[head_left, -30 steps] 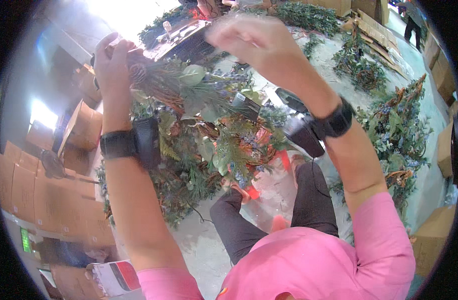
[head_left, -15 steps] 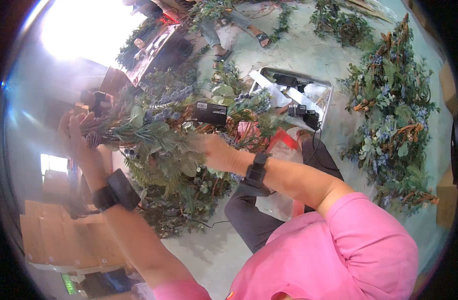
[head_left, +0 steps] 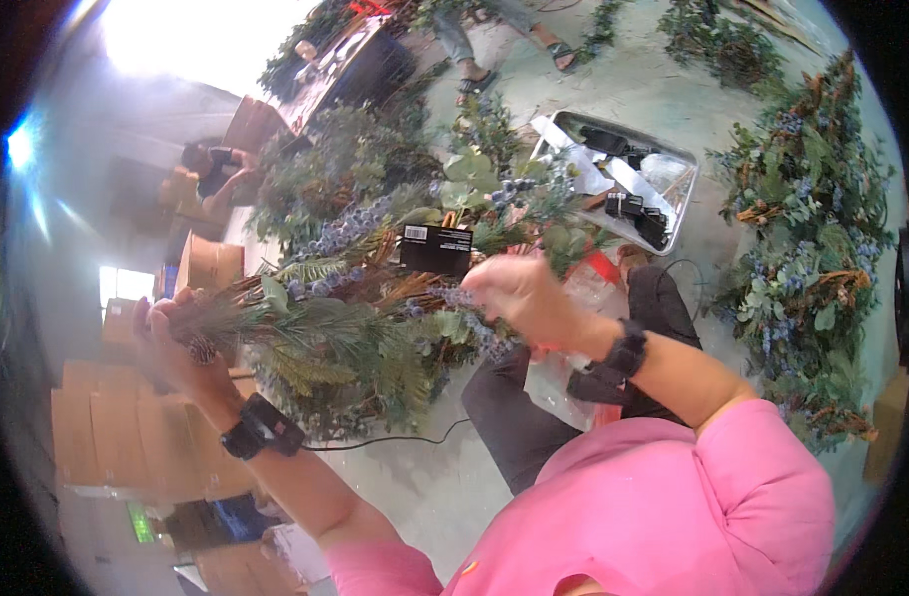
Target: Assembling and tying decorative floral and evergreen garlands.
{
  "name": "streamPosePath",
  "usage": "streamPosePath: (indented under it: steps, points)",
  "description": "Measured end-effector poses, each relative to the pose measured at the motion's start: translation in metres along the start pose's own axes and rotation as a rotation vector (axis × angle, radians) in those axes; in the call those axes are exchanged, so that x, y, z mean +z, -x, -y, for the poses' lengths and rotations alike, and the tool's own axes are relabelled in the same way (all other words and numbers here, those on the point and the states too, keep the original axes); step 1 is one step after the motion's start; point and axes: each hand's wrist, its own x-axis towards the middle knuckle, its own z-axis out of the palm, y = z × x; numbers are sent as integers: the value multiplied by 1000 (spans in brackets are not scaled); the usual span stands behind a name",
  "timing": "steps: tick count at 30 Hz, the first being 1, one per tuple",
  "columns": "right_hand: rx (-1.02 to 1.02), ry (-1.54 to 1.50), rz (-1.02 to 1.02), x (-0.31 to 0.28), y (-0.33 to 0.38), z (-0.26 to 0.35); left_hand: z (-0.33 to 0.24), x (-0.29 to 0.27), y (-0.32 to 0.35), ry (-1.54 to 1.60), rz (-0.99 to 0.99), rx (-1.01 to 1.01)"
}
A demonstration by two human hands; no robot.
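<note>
A garland (head_left: 345,333) of artificial greenery with blue berries stretches across in front of me. My left hand (head_left: 191,358) is closed round its left end, beside a small pinecone (head_left: 203,349); some of its fingers lie behind the sprigs. My right hand (head_left: 529,298) is at the garland's right part, next to blue berry sprigs, with the fingers curled together. Whatever it may pinch is too small or blurred to make out. A black box-shaped piece with a white label (head_left: 435,249) sits among the leaves, just left of my right hand.
A metal tray (head_left: 685,189) of black adapters stands on the floor ahead. More garlands (head_left: 807,248) lie along the right. Cardboard boxes (head_left: 127,437) are stacked at the left. Beyond are a person (head_left: 216,174) and another person's legs (head_left: 459,45). A black cable (head_left: 395,440) runs below the garland.
My right hand has moved right from the garland's middle, with the fingers now curled. My left hand still holds the left end, which sits slightly lower in view. The whole view has shifted.
</note>
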Motion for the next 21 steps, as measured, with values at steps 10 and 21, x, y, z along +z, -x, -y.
streamPosePath:
  steps: [10, 21]
  points:
    - [-380, 366, -79, 7, -58, 28, -12, -13, 29, 283, -74, -40]
    - [-763, 348, 213, 75, -83, 96, -36, -21, 55, 383, -15, 97]
